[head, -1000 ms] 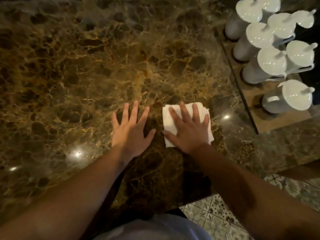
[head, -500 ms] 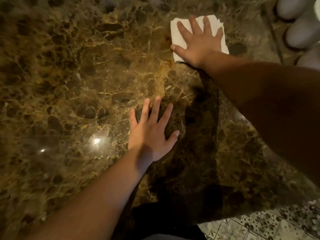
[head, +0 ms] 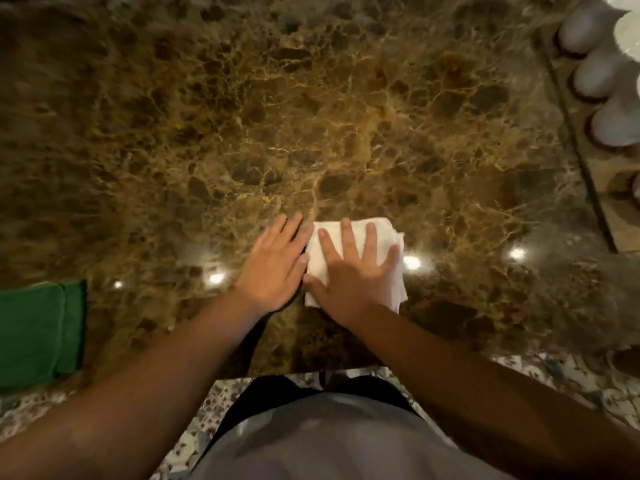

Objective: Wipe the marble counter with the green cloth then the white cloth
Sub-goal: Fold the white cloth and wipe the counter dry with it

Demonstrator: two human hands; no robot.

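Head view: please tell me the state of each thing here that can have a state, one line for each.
White cloth: folded, pressed flat on the counter under the right hand.
Green cloth: folded, lying untouched at the counter's near left edge.
Right hand: open, fingers spread, palm on the white cloth.
Left hand: open, flat on the bare marble beside the white cloth.
Marble counter: glossy, reflecting lights.
White containers: upright in a row at the right edge.

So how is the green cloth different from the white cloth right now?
The green cloth lies untouched at the counter's near left edge, while the white cloth sits near the middle under the flat right hand. The green cloth looks larger and is cut off by the frame; the white cloth shows more fully. Both are folded and lie flat on the marble.
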